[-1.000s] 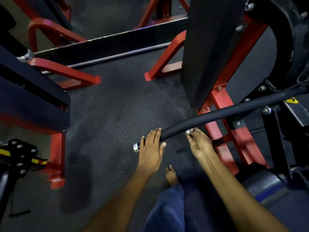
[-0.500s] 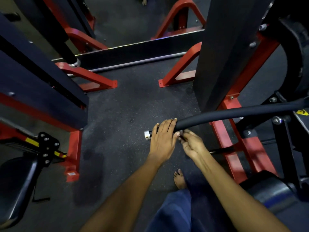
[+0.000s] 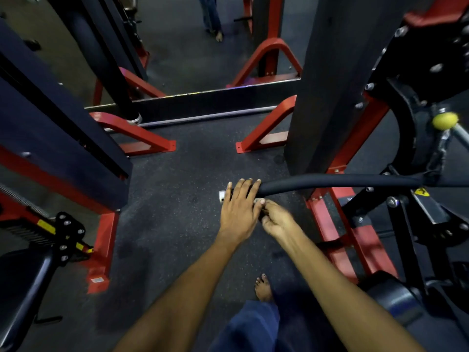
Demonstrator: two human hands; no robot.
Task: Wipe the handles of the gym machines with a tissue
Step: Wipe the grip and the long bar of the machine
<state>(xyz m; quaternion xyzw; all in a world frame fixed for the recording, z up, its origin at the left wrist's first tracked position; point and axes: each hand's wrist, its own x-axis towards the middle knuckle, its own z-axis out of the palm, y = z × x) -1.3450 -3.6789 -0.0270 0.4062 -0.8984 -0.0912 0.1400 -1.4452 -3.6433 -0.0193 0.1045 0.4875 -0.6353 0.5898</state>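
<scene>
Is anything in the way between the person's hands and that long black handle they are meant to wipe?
Nothing visible blocks them. The left hand already lies over the end of the black handle, fingers draped across it. The right hand sits just under the bar beside it, pinching something small and pale, probably the tissue, too hidden to confirm.

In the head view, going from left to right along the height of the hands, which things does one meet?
Red machine leg → metal end cap → left hand → right hand → red frame post → yellow warning sticker.
</scene>
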